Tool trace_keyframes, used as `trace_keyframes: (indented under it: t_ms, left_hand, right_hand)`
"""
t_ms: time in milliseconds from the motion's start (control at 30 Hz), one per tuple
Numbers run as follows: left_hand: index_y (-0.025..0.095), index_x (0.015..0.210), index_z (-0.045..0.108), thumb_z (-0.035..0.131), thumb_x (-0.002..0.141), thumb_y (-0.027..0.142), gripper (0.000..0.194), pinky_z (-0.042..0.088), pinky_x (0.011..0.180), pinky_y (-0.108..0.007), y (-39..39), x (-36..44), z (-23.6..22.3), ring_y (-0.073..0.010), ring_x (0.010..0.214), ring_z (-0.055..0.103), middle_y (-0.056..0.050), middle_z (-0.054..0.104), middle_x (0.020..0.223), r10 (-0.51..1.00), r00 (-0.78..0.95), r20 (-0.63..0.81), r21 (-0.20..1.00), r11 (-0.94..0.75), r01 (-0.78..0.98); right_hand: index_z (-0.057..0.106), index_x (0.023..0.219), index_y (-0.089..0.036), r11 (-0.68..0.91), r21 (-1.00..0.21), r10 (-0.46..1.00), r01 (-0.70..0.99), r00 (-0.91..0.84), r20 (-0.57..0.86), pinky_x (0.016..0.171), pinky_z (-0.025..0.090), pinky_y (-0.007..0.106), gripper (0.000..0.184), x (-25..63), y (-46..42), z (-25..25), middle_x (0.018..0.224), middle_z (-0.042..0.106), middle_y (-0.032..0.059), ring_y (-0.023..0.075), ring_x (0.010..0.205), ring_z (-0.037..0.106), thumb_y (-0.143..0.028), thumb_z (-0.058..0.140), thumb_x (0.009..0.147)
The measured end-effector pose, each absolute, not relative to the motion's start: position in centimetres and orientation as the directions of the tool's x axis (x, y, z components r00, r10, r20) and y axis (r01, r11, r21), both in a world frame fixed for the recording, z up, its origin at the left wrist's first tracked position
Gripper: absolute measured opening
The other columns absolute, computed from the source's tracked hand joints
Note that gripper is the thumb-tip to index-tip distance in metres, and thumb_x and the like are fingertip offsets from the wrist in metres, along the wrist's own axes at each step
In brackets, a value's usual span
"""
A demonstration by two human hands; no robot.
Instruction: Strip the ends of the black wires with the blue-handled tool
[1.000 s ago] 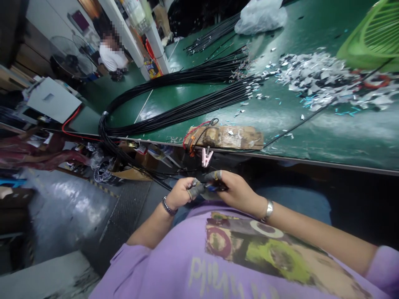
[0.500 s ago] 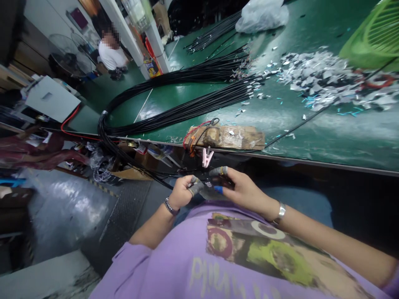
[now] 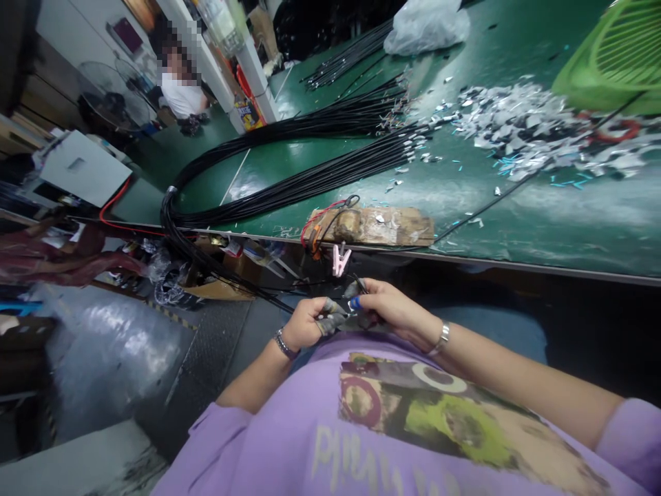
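In front of my body, just below the table edge, my left hand (image 3: pixel 307 324) is closed around a black cable, its fingertips wrapped in grey tape. The cables (image 3: pixel 268 296) run from it up to the left. My right hand (image 3: pixel 385 306) faces it, fingers closed, with blue tape on the thumb. Its thumb and fingers pinch at a small pale, silvery cable end between the two hands. A dark thin piece shows by the right fingertips; what it is cannot be made out. A pink clothes peg (image 3: pixel 340 260) hangs just above the hands.
Bundled black cables (image 3: pixel 320 169) curve across the green table (image 3: pixel 516 231). A wooden board (image 3: pixel 397 227) lies at its front edge. Silvery foil scraps (image 3: pixel 521 127) are heaped near a green basket (image 3: pixel 609 62). A plastic bag (image 3: pixel 428 27) and a seated person (image 3: pixel 180 93) are farther back.
My right hand has moved slightly left and closed its fingers at the cable end. Before, its thumb and fingers were apart. My left hand stays on the cable.
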State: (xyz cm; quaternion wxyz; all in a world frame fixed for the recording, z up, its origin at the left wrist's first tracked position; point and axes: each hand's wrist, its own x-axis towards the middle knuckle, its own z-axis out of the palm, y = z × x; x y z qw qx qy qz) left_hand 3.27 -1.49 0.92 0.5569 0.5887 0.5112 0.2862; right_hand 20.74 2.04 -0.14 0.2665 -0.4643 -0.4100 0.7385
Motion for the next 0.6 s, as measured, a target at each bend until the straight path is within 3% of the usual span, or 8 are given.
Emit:
trace_keyframes:
  t_ms: [100, 233, 367, 467, 600]
  left_hand:
    - [0.014, 0.065, 0.054, 0.068, 0.064, 0.059, 0.047, 0.037, 0.044, -0.019, -1.5, 3.3, 1.3, -0.0065, 0.041, 0.045, 0.004, 0.051, 0.047, 0.937, 0.26, -0.234, 0.962, 0.184, 0.202]
    - [0.015, 0.067, 0.051, 0.062, 0.067, 0.064, 0.05, 0.035, 0.04, -0.018, -1.4, 3.3, 1.2, -0.0073, 0.04, 0.048, 0.003, 0.054, 0.049, 0.946, 0.175, -0.272, 0.955, 0.244, 0.167]
    - [0.015, 0.069, 0.05, 0.061, 0.069, 0.063, 0.048, 0.029, 0.036, -0.016, -1.3, 3.4, 1.0, -0.0042, 0.034, 0.039, 0.006, 0.049, 0.046, 0.943, 0.135, -0.304, 0.939, 0.273, 0.208]
    - [0.016, 0.067, 0.049, 0.058, 0.072, 0.061, 0.047, 0.029, 0.036, -0.016, -1.3, 3.4, 1.0, -0.0035, 0.034, 0.037, 0.007, 0.046, 0.046, 0.946, 0.138, -0.294, 0.936, 0.256, 0.242]
    - [0.017, 0.068, 0.049, 0.056, 0.076, 0.055, 0.04, 0.031, 0.036, -0.017, -1.4, 3.5, 0.7, -0.0047, 0.035, 0.038, 0.006, 0.046, 0.046, 0.951, 0.166, -0.261, 0.926, 0.198, 0.322]
  right_hand:
    - [0.044, 0.062, -0.021, -0.583, -0.812, 0.75, -0.017, -0.394, -0.531, 0.036, 0.022, 0.019, 0.012, 20.7, 1.9, -1.1, 0.042, 0.036, -0.0098, 0.0052, 0.035, 0.029, -0.024, 0.055, 0.057]
    - [0.048, 0.065, -0.02, -0.377, -0.926, 0.818, 0.036, -0.457, -0.35, 0.039, 0.028, 0.02, 0.019, 21.3, 1.6, -0.8, 0.046, 0.041, -0.008, 0.0066, 0.04, 0.033, -0.036, 0.058, 0.065]
    - [0.053, 0.068, -0.019, -0.106, -0.993, 0.866, 0.05, -0.487, -0.117, 0.059, 0.044, 0.026, 0.015, 21.6, 2.0, 0.3, 0.066, 0.058, -0.0008, 0.0125, 0.061, 0.05, -0.034, 0.057, 0.067]
    - [0.056, 0.074, -0.019, -0.027, -0.998, 0.865, 0.051, -0.5, -0.048, 0.069, 0.046, 0.029, 0.016, 21.5, 2.2, 0.9, 0.076, 0.062, 0.002, 0.0157, 0.071, 0.055, -0.034, 0.056, 0.069]
    - [0.057, 0.072, -0.018, 0.01, -0.999, 0.872, 0.044, -0.49, -0.012, 0.067, 0.046, 0.028, 0.018, 21.0, 2.3, 0.8, 0.073, 0.062, 0.0015, 0.015, 0.069, 0.054, -0.036, 0.057, 0.071]
